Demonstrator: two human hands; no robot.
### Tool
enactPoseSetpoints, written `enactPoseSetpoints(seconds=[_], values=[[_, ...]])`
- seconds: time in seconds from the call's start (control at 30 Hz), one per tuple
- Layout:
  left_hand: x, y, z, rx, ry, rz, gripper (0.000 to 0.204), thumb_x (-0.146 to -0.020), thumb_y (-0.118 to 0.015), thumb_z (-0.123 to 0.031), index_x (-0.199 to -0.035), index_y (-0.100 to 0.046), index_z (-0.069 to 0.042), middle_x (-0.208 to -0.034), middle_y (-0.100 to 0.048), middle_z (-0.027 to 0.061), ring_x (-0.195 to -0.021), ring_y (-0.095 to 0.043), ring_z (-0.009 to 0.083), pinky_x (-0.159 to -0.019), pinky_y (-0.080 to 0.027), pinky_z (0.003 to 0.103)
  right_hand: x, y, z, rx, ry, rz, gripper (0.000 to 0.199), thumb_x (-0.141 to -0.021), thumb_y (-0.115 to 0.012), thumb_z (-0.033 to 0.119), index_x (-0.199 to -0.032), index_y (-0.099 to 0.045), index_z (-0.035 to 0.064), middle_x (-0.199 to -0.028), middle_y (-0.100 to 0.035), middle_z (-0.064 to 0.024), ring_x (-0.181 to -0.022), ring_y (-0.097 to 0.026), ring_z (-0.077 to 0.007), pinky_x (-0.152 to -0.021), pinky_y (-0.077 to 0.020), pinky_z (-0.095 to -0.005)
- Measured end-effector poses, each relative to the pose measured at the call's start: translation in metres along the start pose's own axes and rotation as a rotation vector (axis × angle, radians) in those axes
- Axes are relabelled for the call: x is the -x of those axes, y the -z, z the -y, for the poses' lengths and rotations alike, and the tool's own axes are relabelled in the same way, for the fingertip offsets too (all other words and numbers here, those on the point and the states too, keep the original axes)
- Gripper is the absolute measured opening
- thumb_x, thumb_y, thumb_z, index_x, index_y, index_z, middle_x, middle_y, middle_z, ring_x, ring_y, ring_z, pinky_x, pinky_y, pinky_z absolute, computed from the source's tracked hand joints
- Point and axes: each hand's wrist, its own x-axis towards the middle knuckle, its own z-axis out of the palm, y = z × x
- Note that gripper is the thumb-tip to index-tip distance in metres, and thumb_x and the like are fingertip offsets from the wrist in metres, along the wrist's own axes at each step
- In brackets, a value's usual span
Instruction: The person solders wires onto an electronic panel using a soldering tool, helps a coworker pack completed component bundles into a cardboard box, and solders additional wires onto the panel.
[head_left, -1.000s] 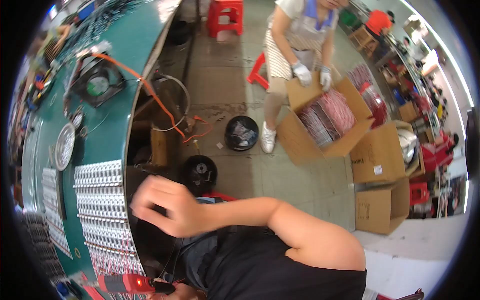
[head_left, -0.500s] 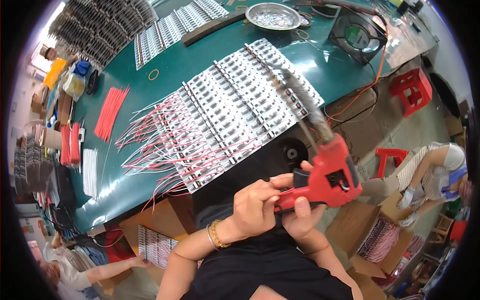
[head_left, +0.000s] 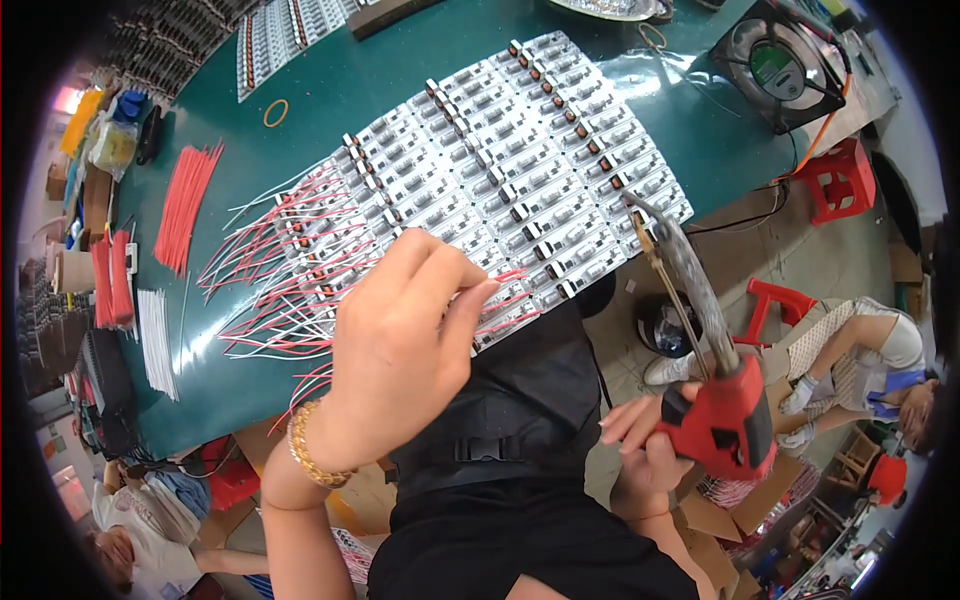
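In the head view, the gun (head_left: pixel 735 425) is found at 4 o'clock, its handle gripped by the right hand (head_left: pixel 645 445) and its metal tube (head_left: pixel 685 265) pointed toward 11 o'clock, the bent end seen against the right edge of the board (head_left: pixel 500 140); whether the two touch cannot be told. The board is laid at 12 o'clock on the bench (head_left: pixel 240 160). Over its lower part, just left of centre, the left hand (head_left: pixel 400 325) is held with fingers curled and thumb drawn narrowly toward the forefinger; whether a wire is pinched cannot be told. The gun is judged fairly light but front-heavy and rigid, best taken by the handle, with the tube and tip, likely hot, left untouched. The board is judged stiff, thin and fragile at its small parts, so best held by bare edges. The attached wires (head_left: pixel 260 250), spread toward 9 o'clock, are judged light and springy, best pinched near their ends, as are the red bundle (head_left: pixel 188 205) at 10 and the white bundle (head_left: pixel 157 335) at 9.
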Motion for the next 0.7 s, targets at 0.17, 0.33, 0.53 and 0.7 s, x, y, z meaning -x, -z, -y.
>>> enactPoseSetpoints(seconds=[0.17,0.33,0.53,0.7], values=[[0.005,-0.017,0.006,-0.09,-0.022,-0.018,0.012,-0.076,-0.068,-0.001,-0.077,-0.057,-0.004,-0.076,-0.052,0.007,-0.065,-0.05,0.0246,-0.063,-0.036,0.036,0.016,0.005,0.005,0.2,0.069,-0.03,0.066,-0.086,-0.065,0.039,-0.131,-0.033,0.0022,-0.049,-0.047,-0.0007,-0.048,-0.051,-0.017,-0.058,-0.0505,-0.0348],[0.009,-0.019,0.009,-0.035,0.005,-0.043,0.014,-0.073,-0.07,-0.001,-0.076,-0.056,-0.005,-0.074,-0.051,0.0051,-0.067,-0.049,0.0224,-0.067,-0.033,0.034,0.017,-0.007,0.01,0.201,-0.019,-0.132,0.085,-0.08,-0.066,0.054,-0.135,-0.031,-0.0006,-0.047,-0.045,0.0023,-0.042,-0.047,-0.0138,-0.049,-0.0465,-0.0293],[0.005,-0.019,0.009,0.004,0.017,-0.035,0.015,-0.072,-0.069,-0.001,-0.075,-0.056,-0.005,-0.073,-0.05,0.0049,-0.068,-0.05,0.0224,-0.068,-0.033,0.034,0.026,0.0,0.022,0.193,-0.029,-0.097,0.095,-0.074,-0.063,0.066,-0.135,-0.036,-0.0024,-0.046,-0.043,0.0044,-0.039,-0.044,-0.0113,-0.044,-0.0422,-0.0256],[0.011,-0.022,0.009,-0.033,0.036,-0.045,0.014,-0.073,-0.068,-0.001,-0.075,-0.055,-0.005,-0.072,-0.051,0.0054,-0.068,-0.05,0.0224,-0.068,-0.034,0.034,0.037,0.006,0.017,0.2,-0.065,-0.011,0.09,-0.076,-0.058,0.069,-0.13,-0.042,-0.0015,-0.047,-0.042,0.0052,-0.041,-0.044,-0.0108,-0.047,-0.0408,-0.0256]])
